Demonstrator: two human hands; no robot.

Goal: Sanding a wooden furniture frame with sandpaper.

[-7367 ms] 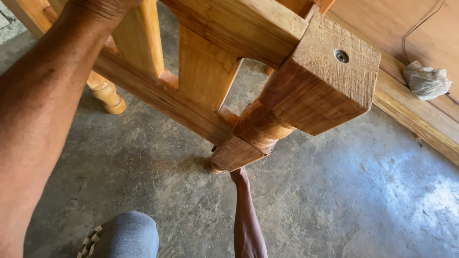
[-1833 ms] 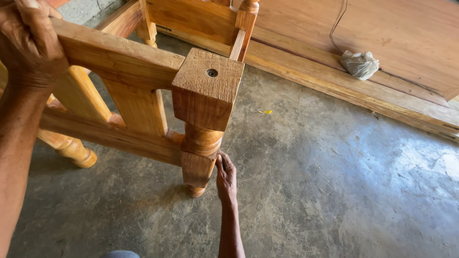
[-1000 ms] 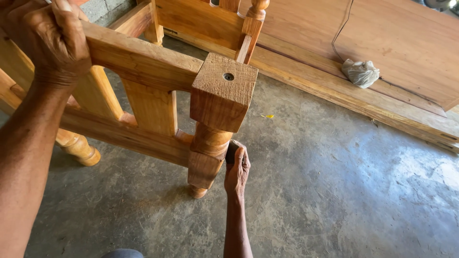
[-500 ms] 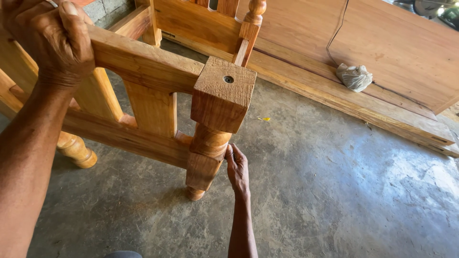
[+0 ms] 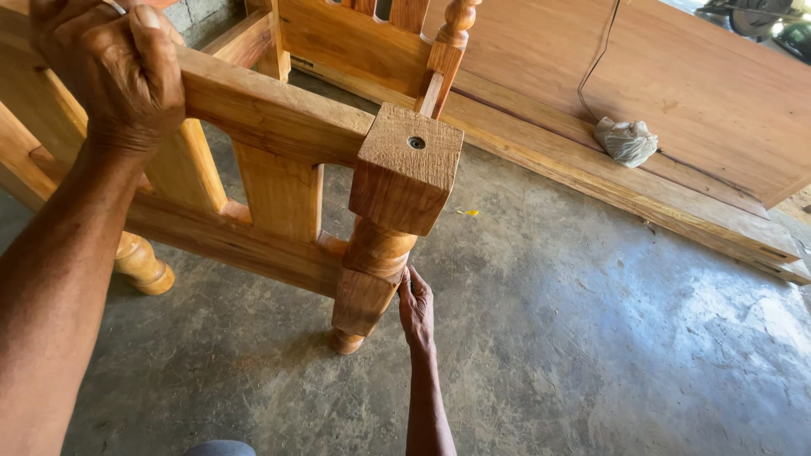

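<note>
1. The left hand [image 5: 114,72] keeps its grip closed over the top rail [image 5: 262,110] of the wooden frame [image 5: 245,245], knuckles up, just as it was a moment ago; the frame stands upright on the concrete floor [image 5: 591,338].
2. Below that grip and off to its right, the right hand [image 5: 416,308] has slid down the turned leg [image 5: 372,270]. A second back it was curled higher against the leg; now its fingers lie flat on the square lower block, not wrapped round anything, so that grip is open.
3. The square post head [image 5: 407,169] sits above the right hand, its metal insert showing.
4. To my eye the rubbing along the leg is working downward toward the foot.
5. Far right of both grips, a crumpled rag [image 5: 625,139] lies on the planks [image 5: 676,84].
</note>
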